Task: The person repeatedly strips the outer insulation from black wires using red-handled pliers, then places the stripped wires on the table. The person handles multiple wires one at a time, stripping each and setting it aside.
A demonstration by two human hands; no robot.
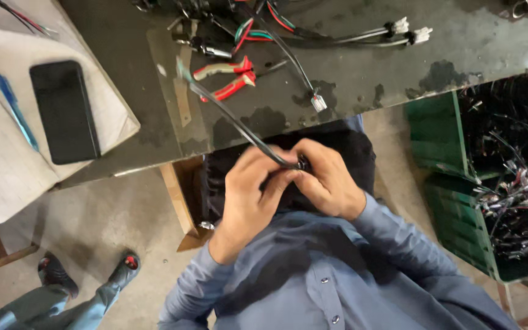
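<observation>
Both hands meet just below the workbench edge, above my lap. My left hand point(253, 194) and my right hand point(325, 180) pinch the near end of a black sleeved cable point(227, 113) between their fingertips. The cable runs up and left from my fingers over the dark workbench point(362, 73). Its small end piece is mostly hidden by my fingers. Red-handled pliers point(230, 76) lie on the bench just beyond the cable.
A black phone point(64, 111) and a blue pen point(14, 110) lie on papers at the left. Wire harnesses with white connectors point(407, 30) sprawl across the bench top. A green crate point(453, 183) of black cables stands at the right. Another person's sandalled feet point(87, 275) are lower left.
</observation>
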